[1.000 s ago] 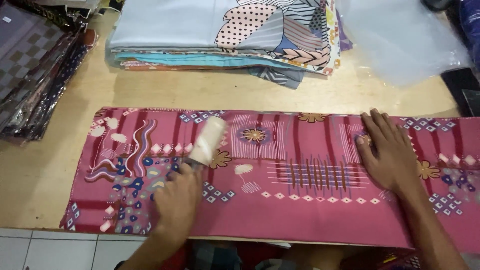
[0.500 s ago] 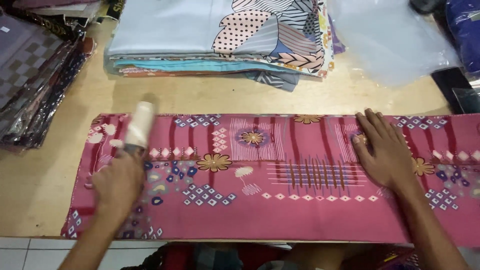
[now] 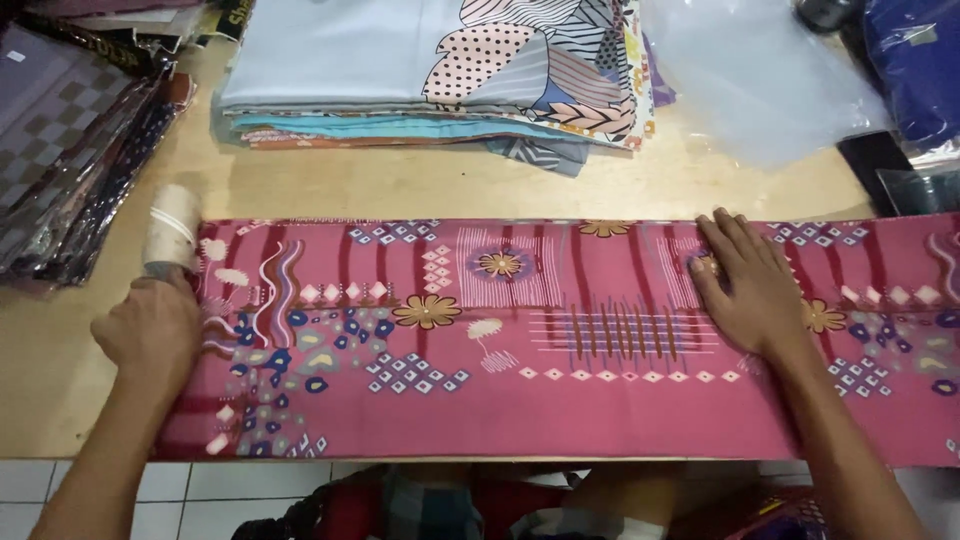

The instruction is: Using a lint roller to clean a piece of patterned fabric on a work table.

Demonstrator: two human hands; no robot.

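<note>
A long pink cloth (image 3: 520, 340) with flower and diamond patterns lies flat across a wooden table (image 3: 420, 185). My left hand (image 3: 150, 330) grips the handle of a white lint roller (image 3: 172, 228), whose roll sits at the cloth's left end. My right hand (image 3: 745, 290) lies flat on the cloth to the right of its middle, fingers spread and pressing down.
A stack of folded printed cloths (image 3: 430, 75) sits at the back of the table. Packaged dark checked fabrics (image 3: 70, 140) lie at the left. A clear plastic bag (image 3: 770, 80) and a blue package (image 3: 915, 60) are at the back right. White floor tiles (image 3: 180, 490) show below.
My left hand has slid the lint roller leftward along the cloth, from near its middle to its left end. My right hand has stayed pressed in place.
</note>
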